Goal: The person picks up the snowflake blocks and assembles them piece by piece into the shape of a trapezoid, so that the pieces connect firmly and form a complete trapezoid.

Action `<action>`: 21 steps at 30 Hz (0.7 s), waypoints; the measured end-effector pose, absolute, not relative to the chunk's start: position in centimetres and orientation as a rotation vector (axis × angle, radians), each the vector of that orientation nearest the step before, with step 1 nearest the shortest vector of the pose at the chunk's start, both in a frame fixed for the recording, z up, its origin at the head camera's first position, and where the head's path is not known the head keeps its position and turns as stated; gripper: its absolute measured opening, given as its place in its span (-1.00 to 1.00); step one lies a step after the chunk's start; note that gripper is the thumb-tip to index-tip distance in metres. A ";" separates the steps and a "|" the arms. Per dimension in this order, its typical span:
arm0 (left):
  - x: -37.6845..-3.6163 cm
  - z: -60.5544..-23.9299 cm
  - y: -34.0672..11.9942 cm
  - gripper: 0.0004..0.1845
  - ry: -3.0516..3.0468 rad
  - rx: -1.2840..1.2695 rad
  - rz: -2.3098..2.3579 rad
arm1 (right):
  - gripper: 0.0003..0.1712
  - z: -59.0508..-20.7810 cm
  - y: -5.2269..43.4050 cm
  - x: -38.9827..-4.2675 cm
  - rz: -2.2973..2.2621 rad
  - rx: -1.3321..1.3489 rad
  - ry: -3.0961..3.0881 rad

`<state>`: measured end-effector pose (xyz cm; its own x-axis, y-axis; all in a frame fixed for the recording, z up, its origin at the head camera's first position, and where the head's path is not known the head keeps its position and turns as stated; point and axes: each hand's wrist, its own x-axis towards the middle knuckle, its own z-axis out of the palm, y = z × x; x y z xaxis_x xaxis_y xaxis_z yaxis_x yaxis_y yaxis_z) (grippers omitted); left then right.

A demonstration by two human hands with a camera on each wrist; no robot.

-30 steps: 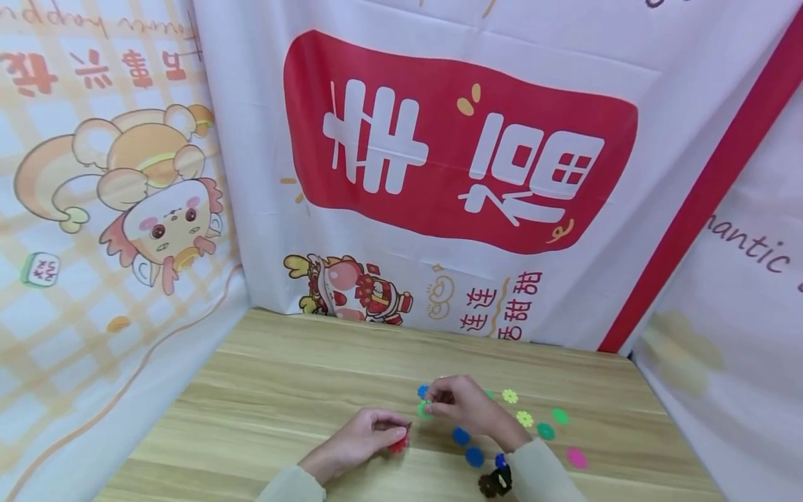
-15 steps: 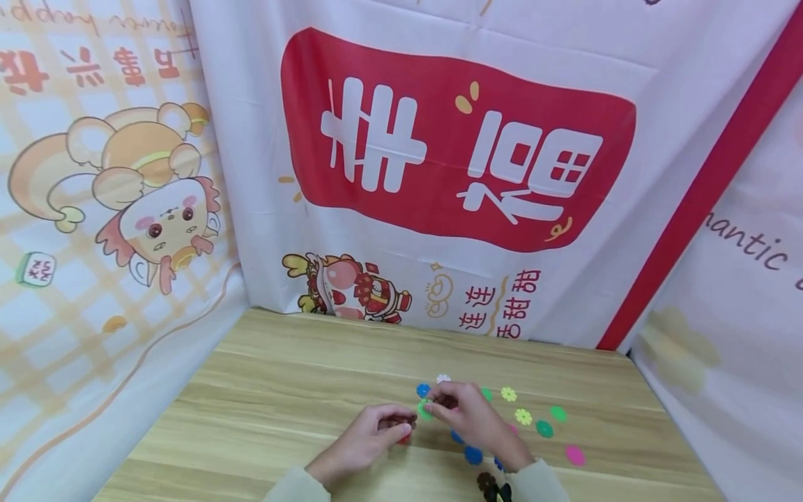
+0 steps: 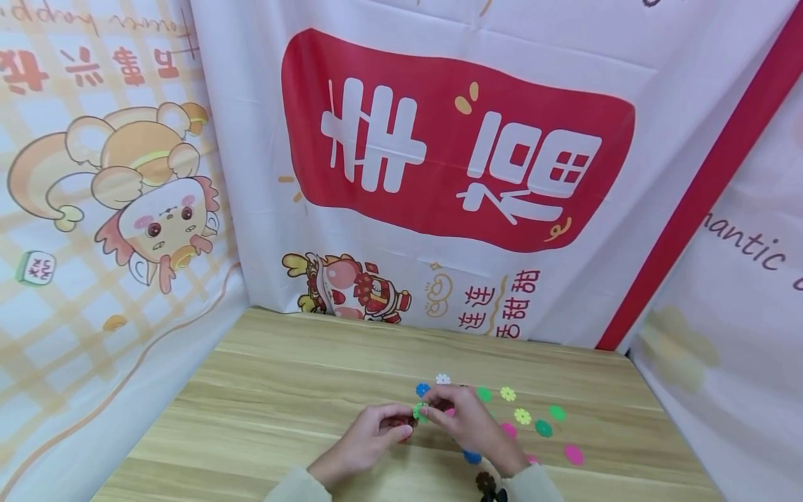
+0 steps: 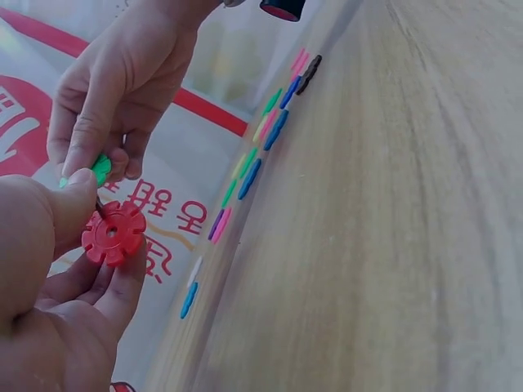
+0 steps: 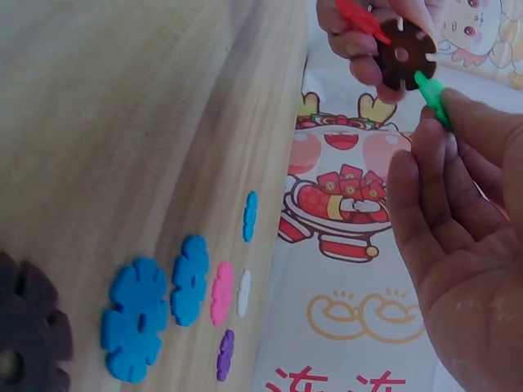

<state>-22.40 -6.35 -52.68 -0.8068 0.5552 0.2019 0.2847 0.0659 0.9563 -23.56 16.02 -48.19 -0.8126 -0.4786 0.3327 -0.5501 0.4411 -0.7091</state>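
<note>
Low over the wooden table [image 3: 282, 390] my two hands meet. My left hand [image 3: 403, 422] pinches a red notched disc [image 4: 113, 233] joined to a dark brown disc [image 5: 404, 53]. Thumb and fingers of my right hand [image 3: 431, 407] pinch a green disc [image 5: 431, 96], whose edge touches the rim of the brown disc. In the head view the green disc [image 3: 419, 411] shows between the two hands, and the red and brown discs are mostly hidden by my left fingers.
Several loose discs lie to the right of my hands: blue [image 3: 423, 389], white [image 3: 442, 378], yellow [image 3: 508, 394], green [image 3: 543, 428], pink [image 3: 574, 454], another blue [image 3: 472, 457] and a brown one [image 3: 485, 481] by my right sleeve. Printed cloth walls close in the back and both sides.
My left hand has lifted the red disc and moved right. My right hand has carried the green disc left until it meets the left hand's piece.
</note>
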 end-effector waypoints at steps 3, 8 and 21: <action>-22.2 -52.6 -6.1 -0.64 2.175 0.882 1.820 | -0.90 -48.5 15.8 -23.4 1.332 0.896 -2.552; -22.0 -52.3 -5.6 -0.72 2.341 0.852 1.818 | -0.89 -48.9 15.3 -23.1 1.385 0.790 -2.512; -22.0 -51.2 -5.4 -0.75 2.322 0.769 1.659 | -0.76 -48.0 16.9 -23.6 1.211 1.182 -2.642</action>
<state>-22.03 -5.38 -51.25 -0.8486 0.5090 0.1443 0.3013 0.2407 0.9226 -23.59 16.87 -48.02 -0.7161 -0.6330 0.2941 -0.6359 0.4180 -0.6488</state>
